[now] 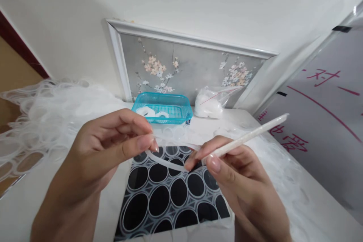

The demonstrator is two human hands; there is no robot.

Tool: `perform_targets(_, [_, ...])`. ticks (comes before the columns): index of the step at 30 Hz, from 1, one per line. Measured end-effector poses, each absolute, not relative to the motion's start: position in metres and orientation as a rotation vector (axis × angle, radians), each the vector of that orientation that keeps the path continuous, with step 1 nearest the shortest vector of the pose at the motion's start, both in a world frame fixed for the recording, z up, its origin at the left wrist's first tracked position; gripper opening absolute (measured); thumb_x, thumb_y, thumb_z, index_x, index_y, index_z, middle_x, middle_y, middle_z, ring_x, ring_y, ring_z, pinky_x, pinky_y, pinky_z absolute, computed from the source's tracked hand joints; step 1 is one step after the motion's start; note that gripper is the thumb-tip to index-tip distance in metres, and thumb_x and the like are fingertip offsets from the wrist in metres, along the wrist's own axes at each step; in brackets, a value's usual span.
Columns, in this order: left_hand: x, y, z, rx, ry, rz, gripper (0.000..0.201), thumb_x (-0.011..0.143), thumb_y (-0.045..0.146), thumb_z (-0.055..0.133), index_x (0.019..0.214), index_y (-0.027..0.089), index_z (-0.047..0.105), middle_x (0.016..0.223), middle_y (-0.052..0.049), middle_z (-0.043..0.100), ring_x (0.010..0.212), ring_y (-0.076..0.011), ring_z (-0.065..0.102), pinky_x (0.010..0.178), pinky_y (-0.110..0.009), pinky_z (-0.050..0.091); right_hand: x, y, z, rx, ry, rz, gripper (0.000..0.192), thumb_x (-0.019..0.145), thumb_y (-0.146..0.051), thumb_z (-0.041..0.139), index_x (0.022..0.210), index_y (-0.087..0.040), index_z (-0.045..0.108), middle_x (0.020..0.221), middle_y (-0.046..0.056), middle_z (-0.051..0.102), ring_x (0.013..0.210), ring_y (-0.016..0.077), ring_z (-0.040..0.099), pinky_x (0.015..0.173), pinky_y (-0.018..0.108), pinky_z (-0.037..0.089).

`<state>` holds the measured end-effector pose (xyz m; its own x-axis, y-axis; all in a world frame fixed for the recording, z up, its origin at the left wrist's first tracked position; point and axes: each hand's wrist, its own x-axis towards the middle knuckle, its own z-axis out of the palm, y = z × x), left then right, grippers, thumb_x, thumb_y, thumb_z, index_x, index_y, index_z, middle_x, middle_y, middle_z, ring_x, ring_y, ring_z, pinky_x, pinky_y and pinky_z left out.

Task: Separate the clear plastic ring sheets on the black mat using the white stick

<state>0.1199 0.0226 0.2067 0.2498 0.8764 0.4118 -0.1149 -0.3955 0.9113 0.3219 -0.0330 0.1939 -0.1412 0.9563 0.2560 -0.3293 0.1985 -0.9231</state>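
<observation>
A heap of punched-out clear film lies at left. The left hand pinches a translucent ring between thumb and fingers above a black sheet of ovals. The right hand grips a white stick, its tip at the ring. Behind stand a blue basket and a plastic bag.

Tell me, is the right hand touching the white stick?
Touching: the head view shows the right hand pinching the white stick between thumb and fingers.
</observation>
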Motion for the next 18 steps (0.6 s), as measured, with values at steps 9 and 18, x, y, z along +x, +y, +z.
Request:
perform_targets(9, [0.115,0.075,0.175,1.515,0.953,1.471,0.008,0.070,0.021,0.072,0.077,0.021,0.069,0.068,0.001,0.068,0.066,-0.0150,0.067,0.068,-0.027,0.055,0.324,-0.026,0.182,-0.762,-1.152,1.108,0.009,0.088,-0.026,0.064,0.090,-0.029,0.073,0.103,0.000,0.073,0.101,0.0169,0.067,0.095,0.033,0.051])
perform_targets(18, [0.093,0.134,0.121,1.673,1.549,1.658,0.019,0.073,0.034,0.068,0.085,0.019,0.067,0.081,-0.002,0.072,0.082,-0.0198,0.068,0.079,-0.031,0.051,0.325,-0.028,0.186,-0.757,-1.235,0.998,0.012,0.090,-0.022,0.062,0.092,-0.029,0.073,0.095,-0.003,0.073,0.097,0.0121,0.067,0.091,0.024,0.051])
